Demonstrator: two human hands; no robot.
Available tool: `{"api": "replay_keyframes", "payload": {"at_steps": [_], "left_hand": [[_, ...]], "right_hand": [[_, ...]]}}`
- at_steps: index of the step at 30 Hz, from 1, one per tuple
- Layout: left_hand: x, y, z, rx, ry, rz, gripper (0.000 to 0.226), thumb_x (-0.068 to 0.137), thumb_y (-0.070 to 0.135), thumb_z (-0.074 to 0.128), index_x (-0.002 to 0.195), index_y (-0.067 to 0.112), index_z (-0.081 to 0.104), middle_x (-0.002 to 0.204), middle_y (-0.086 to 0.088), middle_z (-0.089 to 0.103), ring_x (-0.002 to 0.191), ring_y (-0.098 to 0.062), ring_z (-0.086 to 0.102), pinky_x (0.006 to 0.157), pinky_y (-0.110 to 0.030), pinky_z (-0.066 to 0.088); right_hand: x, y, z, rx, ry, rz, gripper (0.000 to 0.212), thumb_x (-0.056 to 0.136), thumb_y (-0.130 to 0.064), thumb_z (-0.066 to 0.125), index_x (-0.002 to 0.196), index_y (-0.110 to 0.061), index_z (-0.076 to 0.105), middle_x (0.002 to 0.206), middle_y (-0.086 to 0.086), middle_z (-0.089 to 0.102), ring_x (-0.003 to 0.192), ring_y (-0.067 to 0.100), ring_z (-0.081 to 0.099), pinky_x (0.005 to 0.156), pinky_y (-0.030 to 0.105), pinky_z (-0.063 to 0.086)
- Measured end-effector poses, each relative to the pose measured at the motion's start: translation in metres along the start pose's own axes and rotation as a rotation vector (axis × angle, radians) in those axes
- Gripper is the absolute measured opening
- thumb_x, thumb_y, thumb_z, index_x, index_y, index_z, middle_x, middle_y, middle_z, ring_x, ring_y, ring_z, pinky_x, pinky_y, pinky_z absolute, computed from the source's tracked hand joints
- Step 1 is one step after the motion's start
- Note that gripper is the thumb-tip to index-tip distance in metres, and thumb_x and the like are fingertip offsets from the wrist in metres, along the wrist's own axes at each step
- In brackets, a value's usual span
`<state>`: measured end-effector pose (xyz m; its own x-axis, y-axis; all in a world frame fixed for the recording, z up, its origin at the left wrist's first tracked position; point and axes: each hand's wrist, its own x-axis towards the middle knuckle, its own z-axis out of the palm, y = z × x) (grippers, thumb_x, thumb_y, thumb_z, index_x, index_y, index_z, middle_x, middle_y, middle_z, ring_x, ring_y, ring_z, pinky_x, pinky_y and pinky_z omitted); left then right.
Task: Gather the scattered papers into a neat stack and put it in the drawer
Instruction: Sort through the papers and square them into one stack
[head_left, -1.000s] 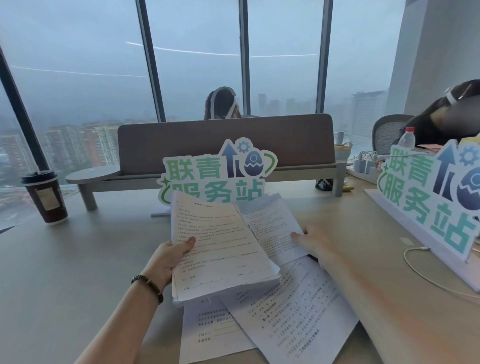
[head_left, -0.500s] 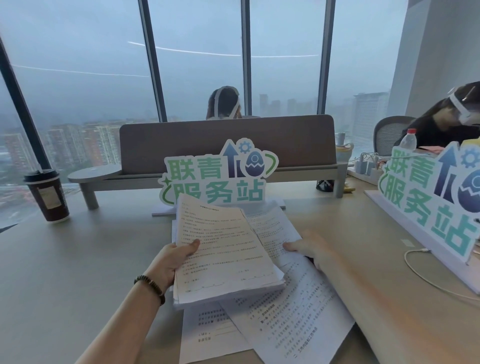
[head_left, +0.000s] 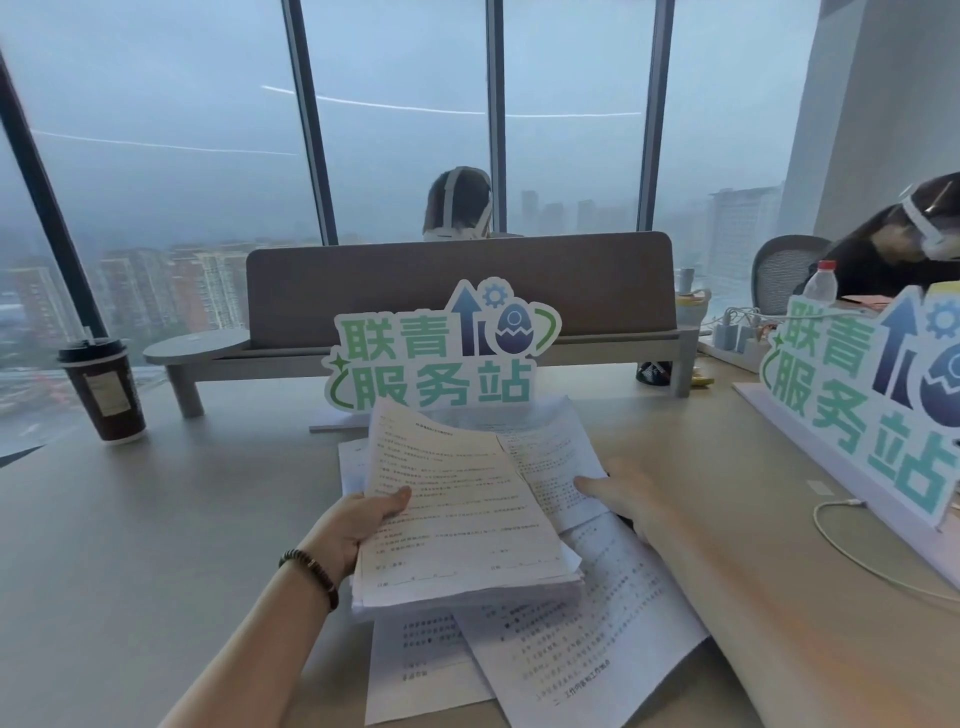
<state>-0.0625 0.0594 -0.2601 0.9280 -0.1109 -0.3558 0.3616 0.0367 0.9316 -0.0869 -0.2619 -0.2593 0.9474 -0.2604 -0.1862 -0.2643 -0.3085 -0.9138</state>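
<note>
Head view, high-rise office desk (head_left: 156, 545), grey skyline beyond the glass. Left hand (head_left: 358, 525) clamped on the left edge of a thick bundle of papers (head_left: 457, 519), thumb on top, fingers hidden beneath; bundle raised off the desk at centre, far end curling up toward 12 o'clock. Right hand (head_left: 628, 493) lying flat at 3 o'clock of the bundle, fingers straight and relaxed, pressing a loose sheet (head_left: 556, 467) that pokes out from under the bundle. More loose sheets (head_left: 582, 644) fanned on the desk at 5 and 6 o'clock, one more peeking out at 9 o'clock (head_left: 350, 467). No drawer in sight.

Risks, as a judgement: one-sided hold on a heavy, uneven bundle, so lower pages likely to slide out at 5 o'clock if tilted further. Sheet under the right palm apt to crease or tear if dragged while pinned by the bundle. Stragglers at 6 o'clock close to the desk's near edge, easily swept to the floor by a forearm. Paper coffee cup (head_left: 104, 389) at 10 o'clock well apart, little threat. Green cut-out sign (head_left: 436, 358) at 12 o'clock just beyond the curled end, liable to topple if the bundle swings forward. White cable (head_left: 852, 540) at 3 o'clock within an elbow's sweep.
</note>
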Motion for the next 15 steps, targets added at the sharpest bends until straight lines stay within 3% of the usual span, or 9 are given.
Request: {"api": "replay_keyframes", "payload": {"at_steps": [2, 4, 5, 8, 9, 12, 15], "left_hand": [[0.000, -0.001, 0.001, 0.017, -0.005, 0.000, 0.029, 0.092, 0.014, 0.068, 0.116, -0.003, 0.066, 0.109, -0.023, 0.073, 0.087, -0.036, 0.072, 0.065, -0.042, 0.063], [-0.002, -0.001, 0.005, 0.022, -0.013, 0.003, 0.024, 0.093, 0.013, 0.067, 0.112, -0.002, 0.067, 0.108, -0.023, 0.073, 0.081, -0.034, 0.072, 0.058, -0.039, 0.062], [-0.003, -0.002, 0.006, 0.026, -0.013, 0.004, 0.022, 0.093, 0.013, 0.066, 0.110, -0.001, 0.067, 0.107, -0.023, 0.073, 0.079, -0.033, 0.072, 0.057, -0.039, 0.062], [-0.002, -0.002, 0.006, 0.037, -0.008, 0.004, 0.021, 0.093, 0.014, 0.067, 0.109, 0.000, 0.068, 0.108, -0.024, 0.073, 0.083, -0.035, 0.072, 0.061, -0.040, 0.063], [-0.002, -0.002, 0.006, 0.043, -0.007, 0.005, 0.022, 0.093, 0.014, 0.067, 0.109, 0.000, 0.068, 0.109, -0.024, 0.073, 0.085, -0.035, 0.072, 0.063, -0.041, 0.063], [0.000, -0.002, 0.005, 0.062, -0.001, 0.013, 0.026, 0.093, 0.015, 0.068, 0.114, -0.001, 0.067, 0.109, -0.023, 0.073, 0.094, -0.039, 0.071, 0.071, -0.044, 0.062], [0.000, -0.004, 0.005, 0.061, 0.004, 0.020, 0.025, 0.092, 0.014, 0.068, 0.112, -0.001, 0.068, 0.107, -0.022, 0.074, 0.097, -0.040, 0.071, 0.080, -0.051, 0.060]], "right_hand": [[-0.003, -0.005, -0.002, -0.053, 0.025, -0.024, 0.018, 0.094, -0.024, 0.068, 0.109, -0.014, 0.064, 0.101, 0.003, 0.068, 0.090, 0.021, 0.065, 0.077, 0.032, 0.054], [-0.006, -0.013, -0.004, -0.061, 0.085, -0.034, 0.008, 0.094, -0.019, 0.067, 0.090, -0.015, 0.061, 0.085, 0.000, 0.062, 0.076, 0.015, 0.059, 0.066, 0.029, 0.049], [-0.009, -0.018, -0.007, -0.056, 0.118, -0.051, 0.016, 0.095, -0.016, 0.065, 0.081, -0.016, 0.057, 0.079, -0.001, 0.058, 0.069, 0.013, 0.057, 0.059, 0.027, 0.046], [-0.010, -0.025, -0.014, -0.098, 0.168, -0.083, 0.008, 0.095, -0.010, 0.062, 0.088, -0.010, 0.058, 0.075, 0.000, 0.058, 0.064, 0.013, 0.058, 0.051, 0.026, 0.046], [-0.014, -0.028, -0.015, -0.130, 0.163, -0.093, 0.005, 0.094, -0.011, 0.062, 0.097, -0.007, 0.061, 0.076, 0.001, 0.059, 0.067, 0.016, 0.060, 0.054, 0.029, 0.050], [-0.020, -0.026, -0.015, -0.295, 0.106, -0.052, 0.035, 0.094, -0.018, 0.065, 0.122, 0.003, 0.059, 0.095, 0.013, 0.062, 0.084, 0.026, 0.062, 0.077, 0.041, 0.056], [-0.027, -0.032, -0.016, -0.341, 0.124, -0.116, 0.046, 0.095, -0.017, 0.064, 0.126, 0.015, 0.052, 0.120, 0.029, 0.062, 0.108, 0.040, 0.063, 0.094, 0.048, 0.052]]}}
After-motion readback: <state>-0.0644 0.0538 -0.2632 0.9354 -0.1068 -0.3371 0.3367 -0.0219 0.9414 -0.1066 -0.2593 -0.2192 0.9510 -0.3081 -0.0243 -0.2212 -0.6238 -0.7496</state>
